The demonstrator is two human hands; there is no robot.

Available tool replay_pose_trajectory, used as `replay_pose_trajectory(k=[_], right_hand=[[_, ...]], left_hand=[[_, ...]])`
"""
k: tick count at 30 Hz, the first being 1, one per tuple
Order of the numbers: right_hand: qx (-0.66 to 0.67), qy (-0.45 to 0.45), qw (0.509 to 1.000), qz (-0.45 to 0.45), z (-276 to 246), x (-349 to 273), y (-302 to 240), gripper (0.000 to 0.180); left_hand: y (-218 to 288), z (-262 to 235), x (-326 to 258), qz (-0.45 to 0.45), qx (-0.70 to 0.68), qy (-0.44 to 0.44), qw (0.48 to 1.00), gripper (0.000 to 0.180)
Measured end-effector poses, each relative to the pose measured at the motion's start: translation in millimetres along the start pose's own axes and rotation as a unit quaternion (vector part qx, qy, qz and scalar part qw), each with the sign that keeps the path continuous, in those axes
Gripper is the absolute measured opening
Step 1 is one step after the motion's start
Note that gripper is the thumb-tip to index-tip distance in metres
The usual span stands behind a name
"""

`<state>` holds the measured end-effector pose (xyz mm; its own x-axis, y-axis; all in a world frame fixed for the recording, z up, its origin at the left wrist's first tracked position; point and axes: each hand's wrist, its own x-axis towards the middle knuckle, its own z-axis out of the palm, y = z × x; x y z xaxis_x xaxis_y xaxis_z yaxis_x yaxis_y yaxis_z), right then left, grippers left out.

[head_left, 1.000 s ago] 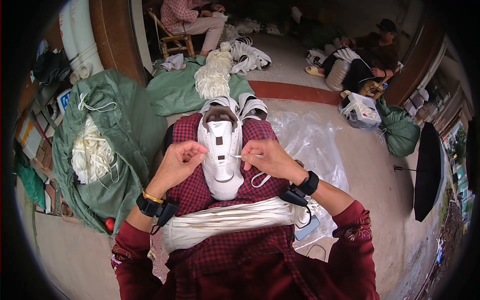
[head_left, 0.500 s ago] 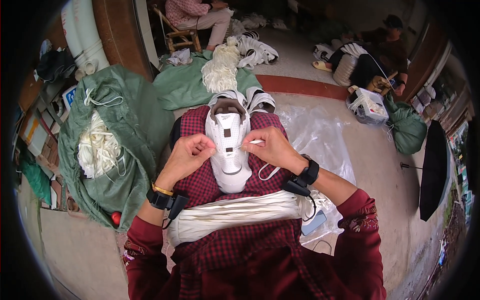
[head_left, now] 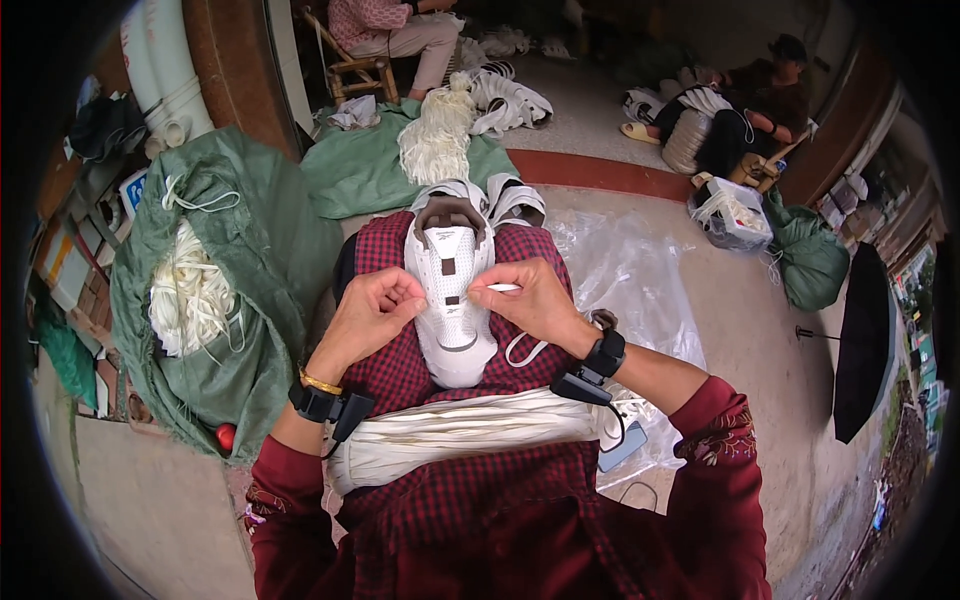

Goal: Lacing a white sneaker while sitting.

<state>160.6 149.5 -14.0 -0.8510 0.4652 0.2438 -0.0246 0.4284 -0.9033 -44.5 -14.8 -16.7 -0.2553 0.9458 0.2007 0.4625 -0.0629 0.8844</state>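
A white shoe (head_left: pixel 455 330) with a perforated top and dark square patches lies across my lap, toe toward me. At its left edge my left hand (head_left: pixel 372 312) is closed in a pinch; whatever is between the fingertips is too small to make out. My right hand (head_left: pixel 537 303) pinches a white shoelace (head_left: pixel 505 287) against the shoe's right side, its end sticking out past the fingers. A loop of lace hangs below that hand onto the checked red cloth over my legs. Across my waist lies a thick bundle of white laces (head_left: pixel 465 432).
On the left stands a green sack (head_left: pixel 270 290) holding white laces. Ahead, more laces (head_left: pixel 440 135) and white shoe parts lie on green cloth. Clear plastic sheeting (head_left: pixel 640 290), a phone (head_left: pixel 622 448), a lace-filled tub (head_left: pixel 730 215) and a black umbrella (head_left: pixel 862 345) are right. Two people sit farther back.
My right hand's fingertips have shifted slightly farther in over the shoe's right edge. The left hand keeps its pinch at the left edge. The whole view has shifted slightly.
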Motion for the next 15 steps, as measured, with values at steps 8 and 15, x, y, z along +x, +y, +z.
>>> replay_pose_trajectory(k=[8,15], right_hand=[[-0.086,0.003,0.995,-0.045,-10,-9,13,0.014],[0.057,-0.067,0.995,-0.037,-2,-3,7,0.015]], left_hand=[[-3,12,12,0.003,-0.001,0.003,1.0,0.011],[4,5,-1,-0.04,-0.037,0.003,0.999,0.009]])
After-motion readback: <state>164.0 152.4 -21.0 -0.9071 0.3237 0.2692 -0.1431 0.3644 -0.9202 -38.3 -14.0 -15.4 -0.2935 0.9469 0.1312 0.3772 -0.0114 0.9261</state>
